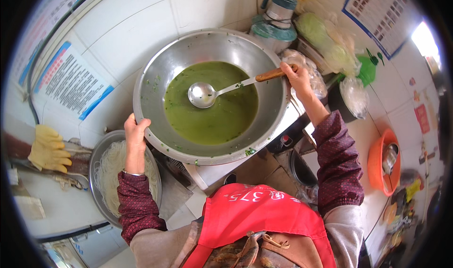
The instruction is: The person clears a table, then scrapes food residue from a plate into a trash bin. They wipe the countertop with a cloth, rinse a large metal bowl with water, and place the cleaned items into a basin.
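Observation:
A large stainless steel basin (212, 48) stands before me, with green liquid (226, 122) and bits of chopped greens inside. My left hand (136, 137) grips its rim at the lower left, thumb on top. In my right hand (297, 78) is the wooden handle of a metal ladle (202, 95), held over the basin's right side. The ladle's bowl lies over the middle of the green liquid; whether it touches the surface I cannot tell. More chopped greens stick to the basin's wall and near rim.
Below my left forearm sits a metal basin of white noodles (113, 183), near yellow gloves (50, 149). A teal-lidded appliance (279, 16), bagged vegetables (322, 37) and a dark pot (341, 96) stand right. Farther right is an orange basin (378, 161). Tiled wall lies behind.

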Motion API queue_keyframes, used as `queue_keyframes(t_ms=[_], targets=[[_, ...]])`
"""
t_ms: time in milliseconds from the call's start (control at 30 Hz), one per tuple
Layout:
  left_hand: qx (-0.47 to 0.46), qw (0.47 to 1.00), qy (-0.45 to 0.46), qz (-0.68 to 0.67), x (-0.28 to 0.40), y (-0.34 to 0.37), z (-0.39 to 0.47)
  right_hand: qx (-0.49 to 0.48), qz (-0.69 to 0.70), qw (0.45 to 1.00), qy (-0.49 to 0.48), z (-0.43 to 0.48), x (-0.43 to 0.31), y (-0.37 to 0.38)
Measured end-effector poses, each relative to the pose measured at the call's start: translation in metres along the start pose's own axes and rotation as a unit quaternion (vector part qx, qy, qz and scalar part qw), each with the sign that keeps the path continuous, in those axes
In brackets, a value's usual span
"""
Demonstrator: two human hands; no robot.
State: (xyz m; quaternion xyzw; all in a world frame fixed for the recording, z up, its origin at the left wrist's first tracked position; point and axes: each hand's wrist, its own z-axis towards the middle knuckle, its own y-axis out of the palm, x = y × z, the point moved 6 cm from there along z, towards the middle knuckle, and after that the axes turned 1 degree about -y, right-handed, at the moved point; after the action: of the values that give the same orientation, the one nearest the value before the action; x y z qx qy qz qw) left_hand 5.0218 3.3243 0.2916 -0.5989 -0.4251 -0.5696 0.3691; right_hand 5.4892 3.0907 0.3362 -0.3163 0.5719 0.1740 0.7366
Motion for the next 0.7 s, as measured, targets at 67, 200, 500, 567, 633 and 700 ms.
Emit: queue_keyframes(t_ms=[67,200,500,567,633,700], targets=[[-0.02,1.0,0.012,0.001,0.021,0.016,0.007,0.026,0.021,0.999,-0.009,-0.012,-0.016,-0.026],[-0.113,0.993,0.024,-0.008,0.07,0.071,0.009,0.111,0.016,0.993,-0.021,-0.047,-0.052,-0.102],[-0.283,0.958,0.032,0.045,0.093,0.274,-0.054,0.33,-0.039,0.943,-0.002,-0.205,-0.1,-0.329],[-0.301,0.952,0.037,0.043,0.085,0.333,-0.082,0.411,-0.124,0.903,-0.006,-0.254,-0.108,-0.384],[-0.365,0.931,0.015,0.007,0.079,0.402,-0.118,0.443,-0.195,0.875,-0.013,-0.298,-0.111,-0.435],[-0.456,0.889,-0.015,-0.018,0.07,0.467,-0.162,0.463,-0.173,0.869,-0.023,-0.345,-0.108,-0.483]])
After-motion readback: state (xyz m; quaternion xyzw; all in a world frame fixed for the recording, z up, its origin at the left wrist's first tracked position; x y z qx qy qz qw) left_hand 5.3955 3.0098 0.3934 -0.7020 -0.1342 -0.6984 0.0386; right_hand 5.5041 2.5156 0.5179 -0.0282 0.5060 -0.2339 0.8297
